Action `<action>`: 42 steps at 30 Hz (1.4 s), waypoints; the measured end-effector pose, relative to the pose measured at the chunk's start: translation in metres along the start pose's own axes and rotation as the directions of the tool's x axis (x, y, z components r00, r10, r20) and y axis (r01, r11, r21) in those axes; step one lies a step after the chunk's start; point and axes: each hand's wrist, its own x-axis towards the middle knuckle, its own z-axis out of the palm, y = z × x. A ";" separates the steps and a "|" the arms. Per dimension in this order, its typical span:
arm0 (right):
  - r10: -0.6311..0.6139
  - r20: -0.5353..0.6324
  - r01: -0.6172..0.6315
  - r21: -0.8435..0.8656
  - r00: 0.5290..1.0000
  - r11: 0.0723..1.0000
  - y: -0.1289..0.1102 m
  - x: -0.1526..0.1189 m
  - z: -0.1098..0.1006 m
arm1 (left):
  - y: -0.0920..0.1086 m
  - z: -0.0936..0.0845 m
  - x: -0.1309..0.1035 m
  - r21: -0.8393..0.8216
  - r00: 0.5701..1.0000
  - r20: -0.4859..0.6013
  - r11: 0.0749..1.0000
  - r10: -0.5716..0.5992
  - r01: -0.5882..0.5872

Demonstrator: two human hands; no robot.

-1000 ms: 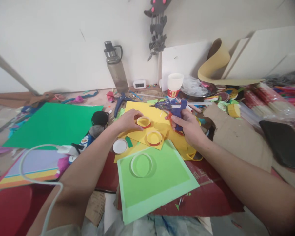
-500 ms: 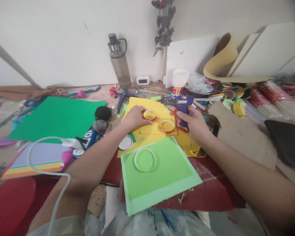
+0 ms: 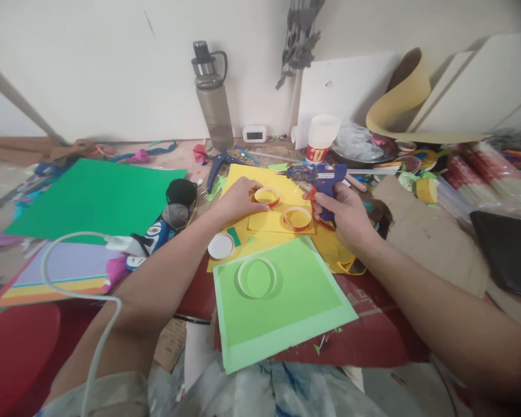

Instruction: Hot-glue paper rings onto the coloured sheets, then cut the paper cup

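My left hand [image 3: 242, 200] pinches the left edge of a red-rimmed ring [image 3: 272, 204] standing on yellow paper [image 3: 238, 174]. A second red and yellow ring [image 3: 298, 227] stands just to its right, untouched. My right hand [image 3: 345, 211] is wrapped round the handle of a blue glue gun [image 3: 323, 175], fingers at its orange trigger; the nozzle points left, above the yellow paper. Nearer to me, a pale ring [image 3: 241, 284] stands on light green sheets [image 3: 295, 313]. A white round lid [image 3: 220, 246] lies left of them.
Green sheet [image 3: 99, 200], yarn balls [image 3: 181, 191] and a white cable [image 3: 99, 341] are at left. Behind stand a bottle [image 3: 214, 110], a small clock [image 3: 254, 134] and paper cups [image 3: 323, 139]. A black phone-like slab [image 3: 507, 252] lies at right.
The camera view has shifted slightly, moving the background. Both hands keep their holds, on the ring and the glue gun, with hardly any movement over the paper.
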 end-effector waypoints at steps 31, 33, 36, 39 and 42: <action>-0.143 0.059 0.153 -0.225 0.988 0.962 -0.015 -0.006 -0.001 | 0.003 0.002 -0.001 -0.065 0.999 -0.020 0.997 -0.038 0.037; -0.145 0.046 0.152 -0.235 0.988 0.960 -0.015 -0.007 -0.001 | 0.001 0.003 0.000 -0.086 0.999 -0.022 0.996 -0.026 0.024; -0.142 0.039 0.147 -0.244 0.989 0.959 -0.016 -0.007 -0.001 | -0.005 0.008 0.002 -0.122 0.999 -0.044 0.992 -0.010 0.005; -0.166 0.054 0.175 -0.290 0.985 0.941 -0.026 -0.006 -0.001 | -0.010 0.012 0.005 -0.148 0.998 -0.065 0.989 0.010 -0.020; -0.234 0.071 0.243 -0.387 0.970 0.889 -0.043 -0.003 0.001 | -0.015 0.013 0.009 -0.188 0.997 -0.076 0.982 0.020 -0.034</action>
